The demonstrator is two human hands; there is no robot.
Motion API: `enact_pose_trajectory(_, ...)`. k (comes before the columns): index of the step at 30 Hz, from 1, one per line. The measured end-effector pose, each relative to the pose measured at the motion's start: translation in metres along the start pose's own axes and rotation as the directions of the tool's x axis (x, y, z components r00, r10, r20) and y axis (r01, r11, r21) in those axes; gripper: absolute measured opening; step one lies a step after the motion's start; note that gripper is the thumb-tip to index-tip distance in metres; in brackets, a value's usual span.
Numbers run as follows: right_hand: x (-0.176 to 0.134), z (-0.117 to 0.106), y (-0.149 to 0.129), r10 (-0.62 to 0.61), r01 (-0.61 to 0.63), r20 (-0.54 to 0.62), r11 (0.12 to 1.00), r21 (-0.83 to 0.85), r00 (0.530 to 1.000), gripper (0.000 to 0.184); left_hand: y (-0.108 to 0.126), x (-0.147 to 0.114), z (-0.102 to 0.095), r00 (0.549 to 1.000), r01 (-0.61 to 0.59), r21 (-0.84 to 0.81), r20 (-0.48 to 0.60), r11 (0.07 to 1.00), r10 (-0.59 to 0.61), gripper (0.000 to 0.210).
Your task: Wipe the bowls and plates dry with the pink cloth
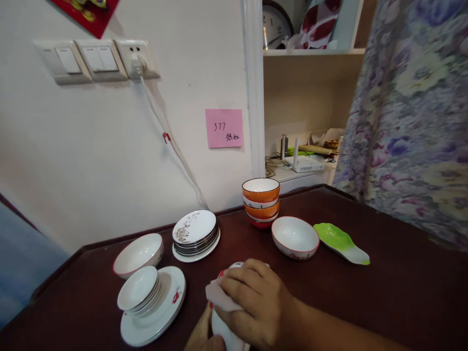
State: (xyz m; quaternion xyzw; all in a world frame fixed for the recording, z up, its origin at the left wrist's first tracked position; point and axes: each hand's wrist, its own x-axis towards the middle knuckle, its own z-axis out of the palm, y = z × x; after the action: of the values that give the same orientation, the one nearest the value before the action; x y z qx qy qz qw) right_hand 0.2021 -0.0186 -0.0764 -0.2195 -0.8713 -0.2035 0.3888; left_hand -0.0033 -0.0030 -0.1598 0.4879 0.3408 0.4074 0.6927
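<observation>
At the front of the dark table, my left hand (205,332) is closed around the lower side of a white dish (225,331) with red markings. Most of that dish is covered by my hands, so its full shape cannot be made out. My right hand (261,302) bends over it from above, its fingers gripping a folded white wipe (218,294) pressed against the dish. Left of my hands, a stack of small white bowls (138,288) sits on white plates (175,312) with a red flower. Behind are stacked plates (195,226) with a dark floral pattern.
A white bowl (141,253) stands at the left. Stacked orange and white bowls (261,209) stand by the back edge, beside a red-rimmed bowl (295,236) and a green leaf-shaped dish (338,240). A cord (183,161) hangs down the wall to the table.
</observation>
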Motion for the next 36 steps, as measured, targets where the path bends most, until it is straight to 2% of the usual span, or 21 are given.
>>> enact_pose_trajectory(4, -0.004, 0.005, 0.009, 0.133, -0.131, -0.064, 0.991, 0.033, 0.989, 0.021, -0.001, 0.001, -0.002, 1.000, 0.015, 0.046, 0.016, 0.999, -0.015, 0.100)
enact_pose_trajectory(6, -0.009, 0.010, 0.015, 0.287, -0.278, -0.055, 0.952, 0.128, 0.956, 0.024, -0.004, 0.001, -0.001, 0.999, 0.029, 0.045, 0.032, 0.999, -0.030, 0.106)
enact_pose_trajectory(7, -0.011, 0.014, 0.018, 0.380, -0.367, -0.026, 0.907, 0.204, 0.925, 0.027, -0.005, 0.000, 0.000, 0.998, 0.035, 0.038, 0.051, 0.999, -0.037, 0.107)
enact_pose_trajectory(9, -0.016, 0.024, 0.021, 0.562, -0.534, 0.052, 0.748, 0.395, 0.826, 0.032, -0.008, -0.002, 0.002, 0.996, 0.034, 0.004, 0.087, 0.999, -0.034, 0.107)
enact_pose_trajectory(12, -0.027, 0.048, 0.019, 0.771, -0.663, 0.189, 0.362, 0.655, 0.608, 0.027, -0.013, -0.006, 0.004, 0.995, 0.048, -0.074, 0.095, 0.996, -0.041, 0.106)
enact_pose_trajectory(14, -0.037, 0.067, 0.012, 0.851, -0.653, 0.291, 0.078, 0.753, 0.438, 0.014, -0.016, -0.007, 0.003, 0.994, 0.087, -0.109, 0.082, 0.990, -0.078, 0.109)
enact_pose_trajectory(15, -0.042, 0.075, 0.008, 0.863, -0.627, 0.344, -0.042, 0.778, 0.369, 0.011, -0.017, -0.007, 0.001, 0.992, 0.107, -0.116, 0.082, 0.987, -0.098, 0.112)
enact_pose_trajectory(16, -0.046, 0.082, 0.005, 0.877, -0.586, 0.377, -0.144, 0.798, 0.299, 0.016, -0.018, -0.006, 0.000, 0.990, 0.123, -0.116, 0.087, 0.986, -0.113, 0.115)
enact_pose_trajectory(18, -0.051, 0.089, 0.000, 0.873, -0.514, 0.436, -0.277, 0.812, 0.218, 0.030, -0.019, -0.006, -0.003, 0.987, 0.138, -0.106, 0.095, 0.985, -0.128, 0.120)
enact_pose_trajectory(19, -0.051, 0.090, 0.000, 0.866, -0.495, 0.457, -0.314, 0.811, 0.201, 0.036, -0.020, -0.006, -0.004, 0.987, 0.142, -0.104, 0.094, 0.984, -0.133, 0.121)
enact_pose_trajectory(21, -0.048, 0.087, 0.001, 0.849, -0.489, 0.485, -0.339, 0.804, 0.208, 0.035, -0.019, -0.006, -0.003, 0.986, 0.152, -0.114, 0.081, 0.982, -0.143, 0.118)
enact_pose_trajectory(24, -0.039, 0.079, 0.008, 0.850, -0.480, 0.449, -0.282, 0.830, 0.277, 0.028, -0.017, -0.008, 0.003, 0.989, 0.134, -0.162, 0.077, 0.978, -0.123, 0.110)
enact_pose_trajectory(26, -0.034, 0.073, 0.014, 0.868, -0.467, 0.383, -0.209, 0.859, 0.317, 0.019, -0.014, -0.007, 0.008, 0.993, 0.100, -0.207, 0.084, 0.973, -0.085, 0.105)
enact_pose_trajectory(28, -0.031, 0.065, 0.021, 0.897, -0.481, 0.300, -0.117, 0.869, 0.325, 0.012, -0.014, -0.005, 0.011, 0.994, 0.098, -0.262, 0.077, 0.960, -0.080, 0.092)
enact_pose_trajectory(30, -0.030, 0.057, 0.028, 0.914, -0.522, 0.182, 0.038, 0.852, 0.363, 0.018, -0.015, 0.000, 0.011, 0.991, 0.129, -0.306, 0.074, 0.943, -0.111, 0.073)
enact_pose_trajectory(31, -0.030, 0.052, 0.030, 0.908, -0.541, 0.109, 0.142, 0.829, 0.405, 0.021, -0.017, 0.002, 0.010, 0.989, 0.142, -0.323, 0.080, 0.936, -0.123, 0.067)
enact_pose_trajectory(34, -0.029, 0.041, 0.033, 0.800, -0.543, -0.075, 0.469, 0.697, 0.595, 0.027, -0.023, 0.007, 0.006, 0.985, 0.148, -0.346, 0.135, 0.927, -0.107, 0.065)
enact_pose_trajectory(36, -0.027, 0.036, 0.031, 0.702, -0.514, -0.135, 0.625, 0.588, 0.699, 0.028, -0.024, 0.008, 0.006, 0.981, 0.143, -0.342, 0.173, 0.929, -0.087, 0.070)
